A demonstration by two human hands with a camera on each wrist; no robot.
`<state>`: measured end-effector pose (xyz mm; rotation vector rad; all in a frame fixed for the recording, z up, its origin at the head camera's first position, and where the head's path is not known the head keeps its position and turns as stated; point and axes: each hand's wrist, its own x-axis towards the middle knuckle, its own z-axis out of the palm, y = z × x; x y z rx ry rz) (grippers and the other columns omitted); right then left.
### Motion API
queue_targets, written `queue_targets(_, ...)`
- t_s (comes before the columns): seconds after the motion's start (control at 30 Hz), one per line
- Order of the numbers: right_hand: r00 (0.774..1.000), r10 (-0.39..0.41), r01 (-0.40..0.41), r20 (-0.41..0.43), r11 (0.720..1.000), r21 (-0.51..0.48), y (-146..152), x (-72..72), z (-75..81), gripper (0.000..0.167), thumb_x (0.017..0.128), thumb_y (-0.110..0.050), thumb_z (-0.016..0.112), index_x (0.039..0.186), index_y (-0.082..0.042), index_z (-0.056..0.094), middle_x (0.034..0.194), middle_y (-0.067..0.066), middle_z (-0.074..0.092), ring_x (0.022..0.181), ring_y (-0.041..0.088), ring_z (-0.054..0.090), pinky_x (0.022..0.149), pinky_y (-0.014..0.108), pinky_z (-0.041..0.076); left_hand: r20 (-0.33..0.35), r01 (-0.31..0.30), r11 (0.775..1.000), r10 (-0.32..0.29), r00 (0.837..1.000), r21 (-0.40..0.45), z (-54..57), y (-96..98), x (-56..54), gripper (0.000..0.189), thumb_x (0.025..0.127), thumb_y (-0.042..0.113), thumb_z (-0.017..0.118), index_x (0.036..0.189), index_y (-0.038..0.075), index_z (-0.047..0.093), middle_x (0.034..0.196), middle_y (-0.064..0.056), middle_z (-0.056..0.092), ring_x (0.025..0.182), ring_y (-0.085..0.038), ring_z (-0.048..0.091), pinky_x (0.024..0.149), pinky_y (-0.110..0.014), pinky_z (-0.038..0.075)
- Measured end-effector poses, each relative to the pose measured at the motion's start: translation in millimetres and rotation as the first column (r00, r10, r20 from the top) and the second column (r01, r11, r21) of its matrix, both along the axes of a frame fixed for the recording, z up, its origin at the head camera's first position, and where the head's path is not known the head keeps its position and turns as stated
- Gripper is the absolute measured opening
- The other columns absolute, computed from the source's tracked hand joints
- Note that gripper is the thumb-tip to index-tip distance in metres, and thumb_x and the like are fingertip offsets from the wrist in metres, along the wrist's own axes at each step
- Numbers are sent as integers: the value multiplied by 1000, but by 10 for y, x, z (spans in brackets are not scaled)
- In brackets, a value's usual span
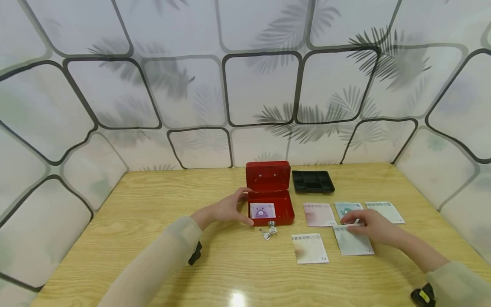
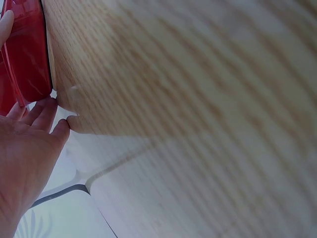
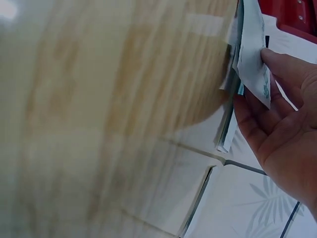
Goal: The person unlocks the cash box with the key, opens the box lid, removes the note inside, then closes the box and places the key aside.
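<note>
A red cash box (image 1: pixel 284 207) stands with its lid (image 1: pixel 267 175) raised, and a purple play banknote (image 1: pixel 262 210) with a cartoon animal lies inside on the left. My left hand (image 1: pixel 230 208) holds the box by its left side, thumb at the front corner and fingers toward the hinge; the left wrist view shows the fingertips against the red wall (image 2: pixel 30 59). My right hand (image 1: pixel 374 227) pinches the top edge of a pale green play banknote (image 1: pixel 354 243) between thumb and fingers. That note (image 3: pixel 253 54) bends slightly in the right wrist view.
A black compartment tray (image 1: pixel 313 182) sits right of the lid. Pink (image 1: pixel 319 214), blue-green (image 1: pixel 347 208) and pale green (image 1: pixel 385 212) notes form a row; a beige note (image 1: pixel 310 248) lies in front. A small padlock (image 1: pixel 272 227) and keys (image 1: pixel 266 234) lie before the box.
</note>
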<state>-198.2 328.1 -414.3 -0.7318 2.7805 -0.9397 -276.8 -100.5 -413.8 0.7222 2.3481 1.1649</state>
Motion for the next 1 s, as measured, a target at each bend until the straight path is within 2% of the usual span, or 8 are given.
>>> queue_targets(0.13, 1000, -1, 1, -4, 1000, 26, -23, 17, -19, 15, 88, -13, 72, 102, -9, 70, 91, -7, 65, 83, 2, 56, 69, 27, 49, 1, 1, 1000, -1, 1000, 4, 12, 10, 9, 92, 77, 21, 85, 146, 10, 25, 150, -14, 36, 140, -31, 30, 115, -48, 18)
queue_targets(0.3, 999, -43, 44, -14, 995, 88, -74, 52, -14, 13, 86, -15, 74, 98, -12, 70, 90, -9, 64, 81, 4, 56, 71, 29, 51, 2, -1, 1000, 1, 1000, 6, 13, 14, 8, 92, 77, 21, 84, 146, 10, 25, 150, -14, 36, 140, -31, 30, 115, -49, 18)
queue_targets(0.47, 996, -83, 86, -28, 988, 128, -144, 88, -26, 11, 83, -14, 76, 93, -16, 70, 86, -11, 62, 77, 6, 54, 67, 28, 49, -1, 2, 1000, -2, 1000, 2, 6, 1, 7, 92, 77, 22, 85, 146, 10, 26, 150, -14, 36, 139, -30, 31, 115, -48, 19)
queue_targets(0.67, 992, -121, 124, -30, 979, 163, -190, 94, -26, 13, 81, -12, 78, 89, -15, 69, 81, -10, 59, 73, 7, 50, 64, 28, 46, -4, 3, 1000, -3, 1000, 10, 4, -5, 7, 92, 77, 21, 84, 146, 9, 25, 150, -15, 36, 139, -31, 30, 114, -48, 19)
queue_targets(0.87, 987, -159, 158, -6, 975, 156, -214, 114, 0, 14, 80, -13, 79, 89, -13, 68, 84, -8, 62, 76, 10, 57, 66, 29, 50, -10, 8, 1000, -8, 1000, 0, 8, -12, 10, 92, 77, 22, 84, 146, 9, 25, 150, -14, 36, 139, -30, 30, 115, -47, 19)
queue_targets(1.0, 985, -159, 165, -62, 980, 111, -250, 110, 55, 12, 82, -14, 78, 90, -13, 69, 84, -9, 63, 75, 9, 57, 63, 27, 48, -4, 9, 1000, -9, 1000, 1, 17, -11, 12, 93, 77, 22, 84, 147, 9, 25, 150, -14, 35, 139, -30, 30, 115, -47, 19)
